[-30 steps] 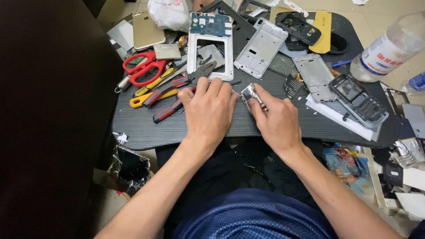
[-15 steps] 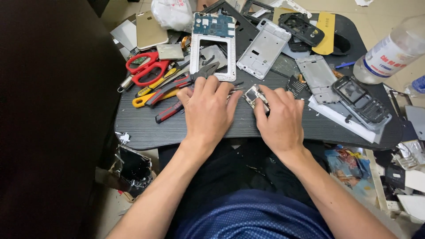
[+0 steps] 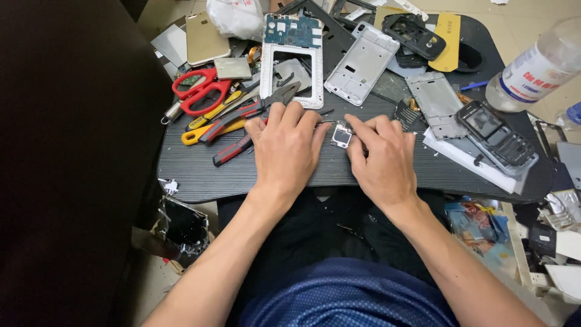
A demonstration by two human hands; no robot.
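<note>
Hands on dark tray (image 3: 200,175), left hand (image 3: 287,148) flat and open, right hand (image 3: 381,160) pinching small metal part (image 3: 342,135)

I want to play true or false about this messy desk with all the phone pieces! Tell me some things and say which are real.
1. Both hands, the left hand and the right hand, rest on the dark board. True.
2. A small square part lies between the two hands. True.
3. The scissors have blue handles. False: the handles are red.
4. The clear plastic bottle stands in the middle of the board. False: it lies tilted at the right edge of the view.
5. A white phone frame with a blue circuit board at its top lies beyond the left hand. True.
6. The right hand holds the pliers. False: the pliers lie by the left hand's fingers.
</note>
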